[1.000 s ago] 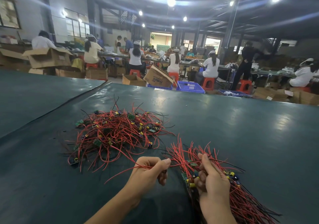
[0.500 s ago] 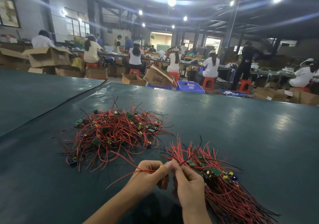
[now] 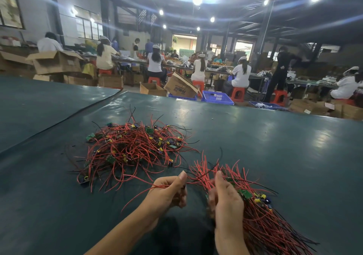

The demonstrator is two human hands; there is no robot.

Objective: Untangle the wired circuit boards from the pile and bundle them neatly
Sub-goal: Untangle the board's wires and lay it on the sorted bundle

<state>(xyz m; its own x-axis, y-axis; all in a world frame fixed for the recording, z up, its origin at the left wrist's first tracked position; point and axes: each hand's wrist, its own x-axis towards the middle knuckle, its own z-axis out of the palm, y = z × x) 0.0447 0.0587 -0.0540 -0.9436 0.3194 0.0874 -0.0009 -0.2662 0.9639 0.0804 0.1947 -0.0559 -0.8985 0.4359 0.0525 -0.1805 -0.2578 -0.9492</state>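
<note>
A tangled pile of small green circuit boards with red and black wires [image 3: 133,148] lies on the dark green table, ahead and to the left of my hands. A combed bundle of the same wired boards [image 3: 261,213] lies at the lower right, wires fanning toward me. My left hand [image 3: 169,191] pinches a red wire lead that trails off to the left. My right hand [image 3: 225,197] grips the near end of the bundle, fingers curled round its wires and boards.
The dark green table [image 3: 275,146] stretches far ahead; a seam [image 3: 78,111] splits it at the left. Beyond its far edge stand cardboard boxes [image 3: 180,87], blue crates [image 3: 218,97] and seated workers on red stools.
My right hand has moved back to the right onto the bundle, away from my left hand. My left hand still holds the red wire in about the same place.
</note>
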